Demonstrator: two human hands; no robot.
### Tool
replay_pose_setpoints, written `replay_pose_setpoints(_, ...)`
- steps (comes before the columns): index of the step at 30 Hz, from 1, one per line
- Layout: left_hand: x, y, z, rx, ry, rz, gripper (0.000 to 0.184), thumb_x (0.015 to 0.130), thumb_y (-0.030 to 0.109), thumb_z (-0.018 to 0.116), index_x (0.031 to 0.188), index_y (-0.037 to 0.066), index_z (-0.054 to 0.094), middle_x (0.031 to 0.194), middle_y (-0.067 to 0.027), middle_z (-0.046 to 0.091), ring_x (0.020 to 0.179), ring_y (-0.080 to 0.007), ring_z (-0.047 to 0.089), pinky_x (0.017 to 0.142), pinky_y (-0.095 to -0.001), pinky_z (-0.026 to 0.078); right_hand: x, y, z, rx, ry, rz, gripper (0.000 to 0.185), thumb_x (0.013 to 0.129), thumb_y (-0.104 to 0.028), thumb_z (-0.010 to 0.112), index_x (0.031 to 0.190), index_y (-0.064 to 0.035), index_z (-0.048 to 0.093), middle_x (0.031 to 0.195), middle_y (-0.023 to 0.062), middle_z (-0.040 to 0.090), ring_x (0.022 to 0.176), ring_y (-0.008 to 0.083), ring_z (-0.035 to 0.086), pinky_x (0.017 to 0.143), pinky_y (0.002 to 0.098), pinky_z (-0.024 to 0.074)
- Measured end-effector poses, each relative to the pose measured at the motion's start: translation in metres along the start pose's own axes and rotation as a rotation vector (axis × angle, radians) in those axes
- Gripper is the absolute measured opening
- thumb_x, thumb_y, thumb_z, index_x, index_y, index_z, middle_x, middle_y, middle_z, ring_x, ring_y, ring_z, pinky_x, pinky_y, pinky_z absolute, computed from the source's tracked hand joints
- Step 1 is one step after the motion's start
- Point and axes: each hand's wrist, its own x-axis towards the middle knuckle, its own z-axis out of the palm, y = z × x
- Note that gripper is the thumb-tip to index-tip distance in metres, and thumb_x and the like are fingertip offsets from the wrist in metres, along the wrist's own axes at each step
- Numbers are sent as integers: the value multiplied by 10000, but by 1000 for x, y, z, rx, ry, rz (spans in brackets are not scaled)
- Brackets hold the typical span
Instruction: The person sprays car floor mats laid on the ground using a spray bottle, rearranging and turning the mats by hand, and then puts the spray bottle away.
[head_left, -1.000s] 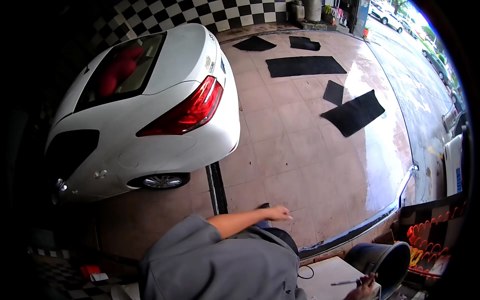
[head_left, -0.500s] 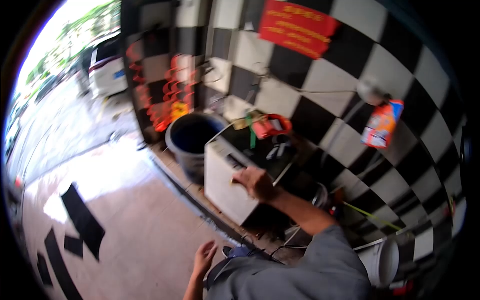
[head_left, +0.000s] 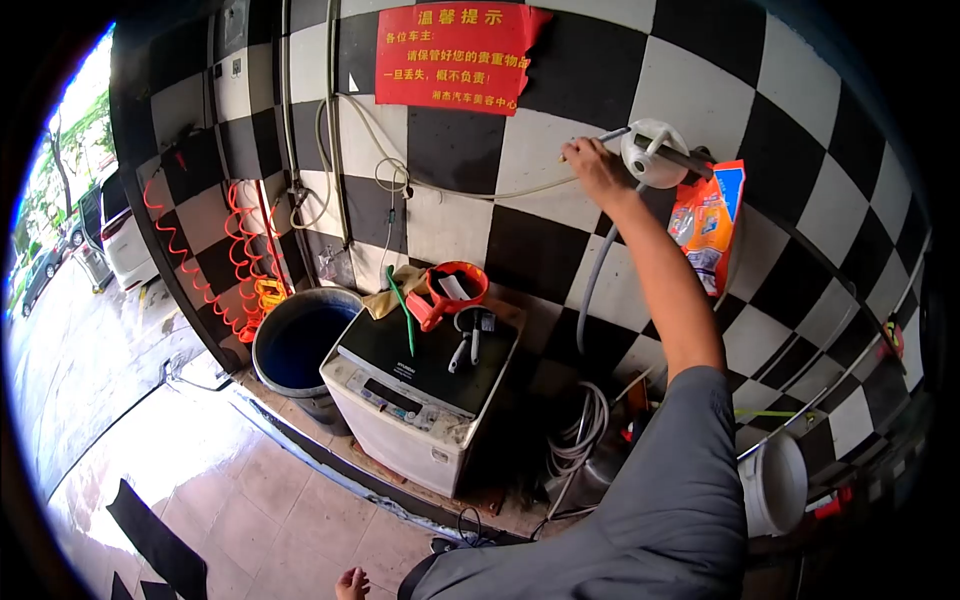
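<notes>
My right hand (head_left: pixel 598 170) is raised at the checkered wall, its fingers closed round a thin grey rod-like thing with a small brass-coloured tip. This thing reaches toward a white plastic container (head_left: pixel 652 152) on the wall, just right of the hand. Below the container hangs an orange and blue packet (head_left: pixel 708 225). A grey hose (head_left: pixel 592 290) runs down the wall beneath my right hand. Low at the bottom edge, my left hand (head_left: pixel 352 584) is partly in view, fingers loosely bent and nothing visible in them.
A white washing machine (head_left: pixel 400 440) carries a red ring-shaped item (head_left: pixel 465 285), a green strip and brushes. Left of it stands a dark bucket (head_left: pixel 275 375). Red coiled hoses (head_left: pixel 240 250), a red sign (head_left: pixel 450 55), a white bucket (head_left: pixel 775 485) and a black mat (head_left: pixel 155 540) surround the area.
The view has swung from the white car and floor mats to the checkered wall. My right hand has risen from over the washing machine to beside the white container. My left hand sits lower in view.
</notes>
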Motion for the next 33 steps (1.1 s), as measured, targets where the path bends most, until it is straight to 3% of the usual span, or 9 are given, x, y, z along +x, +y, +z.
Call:
replay_pose_setpoints(6, 2, 13, 26, -11, 118, -55, 302, 804, 261, 571, 975, 13, 540, 813, -86, 593, 710, -175, 578, 582, -291, 474, 21, 24, 22, -118, -137, 74, 125, 792, -90, 461, 900, -75, 522, 914, 117, 539, 908, 264, 546, 708, 366, 494)
replay_pose_setpoints(11, -5, 14, 35, 14, 118, -59, 270, 809, 244, 566, 951, 14, 577, 750, -57, 591, 658, -126, 558, 557, -229, 445, 53, 53, 54, -428, -139, 83, 163, 781, -172, 466, 856, -132, 604, 737, 81, 631, 700, 300, 610, 567, 388, 477)
replay_pose_setpoints(12, -8, 20, 35, 33, 103, -77, 283, 816, 245, 561, 971, 9, 566, 788, -60, 594, 701, -133, 565, 588, -238, 452, 61, 62, 59, -310, -293, 151, 192, 788, -168, 458, 905, -123, 603, 867, 92, 630, 837, 314, 587, 652, 435, 460)
replay_pose_setpoints(14, -13, 27, 37, 40, 152, -63, 282, 823, 253, 558, 976, 17, 562, 832, -59, 592, 735, -135, 562, 610, -248, 453, 57, 106, 92, -472, -347, 235, 222, 827, -202, 421, 895, -146, 625, 899, 74, 626, 887, 300, 565, 703, 444, 463)
replay_pose_setpoints(16, -18, 20, 28, 0, 216, -88, 281, 824, 260, 559, 976, 23, 560, 848, -59, 590, 745, -137, 561, 619, -254, 455, 51, 89, 61, -521, -534, 424, 263, 842, -187, 384, 1015, -139, 576, 1144, 73, 512, 1085, 313, 448, 860, 508, 357)
replay_pose_setpoints(20, -41, 6, 15, -63, 310, -155, 269, 827, 270, 560, 971, 43, 555, 868, -58, 586, 751, -137, 559, 624, -258, 458, 37, 91, 64, -497, -567, 571, 292, 838, -135, 392, 1075, -103, 559, 1172, 115, 492, 1108, 339, 425, 872, 516, 331)
replay_pose_setpoints(24, -61, -11, -1, -31, 357, -255, 274, 824, 273, 564, 970, 41, 552, 864, -56, 585, 751, -134, 560, 624, -257, 460, 23, 95, 62, -511, -469, 626, 354, 841, -223, 353, 1099, -71, 540, 1184, 141, 485, 1092, 372, 432, 893, 526, 306)
replay_pose_setpoints(29, -63, -16, -17, -18, 387, -283, 287, 820, 275, 570, 977, 35, 547, 862, -56, 586, 752, -135, 561, 622, -258, 461, -12, 229, 143, -375, -349, 677, 407, 843, -286, 335, 1141, -76, 515, 1194, 150, 479, 1089, 390, 438, 921, 504, 290)
replay_pose_setpoints(33, -59, -13, -19, -13, 400, -276, 284, 814, 280, 567, 980, 51, 544, 868, -59, 593, 769, -153, 570, 641, -280, 465, -15, 259, 174, -323, -267, 453, 462, 846, -332, 353, 1247, -108, 405, 1202, 189, 463, 1144, 384, 395, 949, 506, 270)
